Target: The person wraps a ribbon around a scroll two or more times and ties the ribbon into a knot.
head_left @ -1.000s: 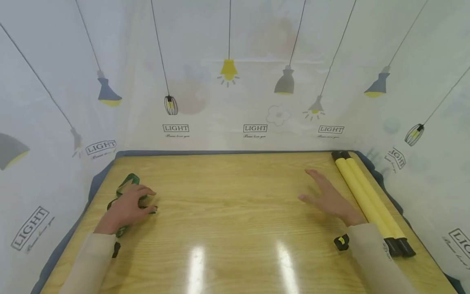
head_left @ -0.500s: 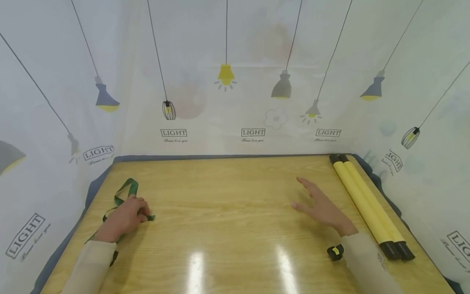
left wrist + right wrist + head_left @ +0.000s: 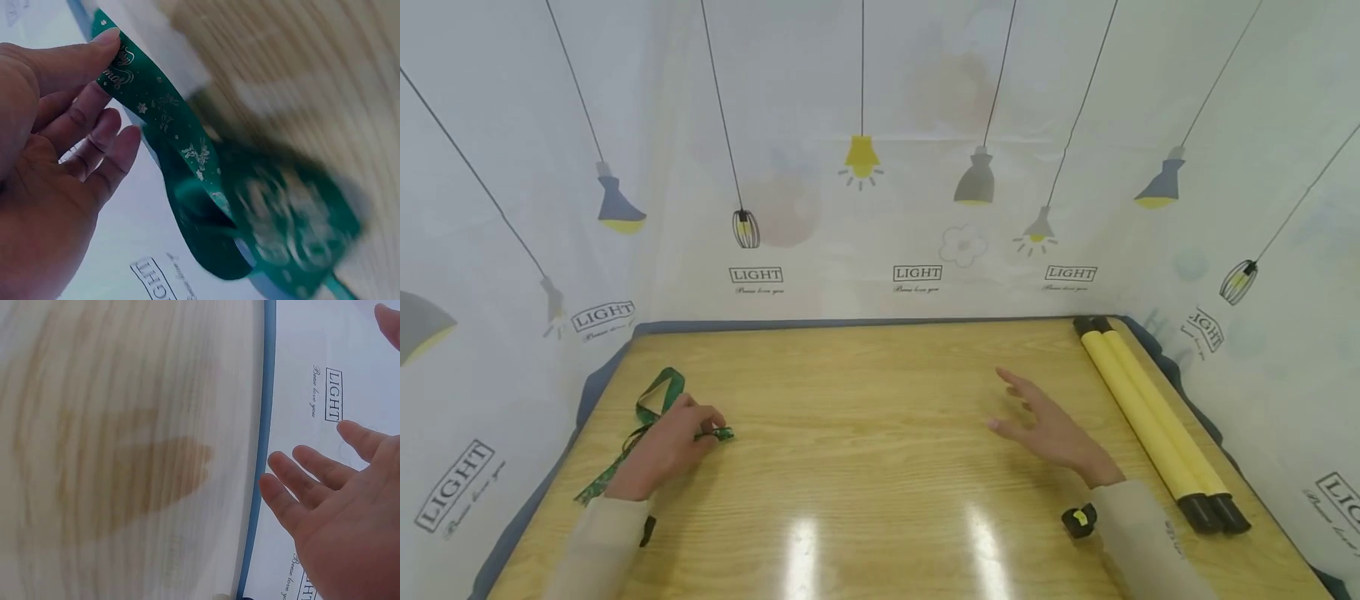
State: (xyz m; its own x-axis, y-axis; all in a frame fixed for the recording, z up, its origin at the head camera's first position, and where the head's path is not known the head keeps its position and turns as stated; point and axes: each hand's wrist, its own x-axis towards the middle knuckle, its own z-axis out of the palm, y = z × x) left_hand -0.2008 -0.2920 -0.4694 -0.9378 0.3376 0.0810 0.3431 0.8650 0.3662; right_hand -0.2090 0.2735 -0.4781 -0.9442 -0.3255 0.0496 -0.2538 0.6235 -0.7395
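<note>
At the table's left side, my left hand (image 3: 666,446) pinches a green ribbon (image 3: 662,393) near one end, between thumb and fingers. The left wrist view shows white printed figures and lettering along the ribbon (image 3: 165,109), which hangs from the fingertips in loops. Part of it passes under the hand and forearm, hidden in the head view. My right hand (image 3: 1052,429) hovers over the table's right half, fingers spread and holding nothing. In the right wrist view, that hand (image 3: 350,506) shows its palm with fingers apart.
Two yellow rods (image 3: 1142,408) with black ends lie side by side along the right edge of the wooden table (image 3: 865,467). A white sheet (image 3: 820,100) printed with lamps and lettering surrounds the table at the back and sides.
The left hand has closed its fingertips on the ribbon and shifted slightly right, drawing its end along. The right hand has drifted a little left, still spread.
</note>
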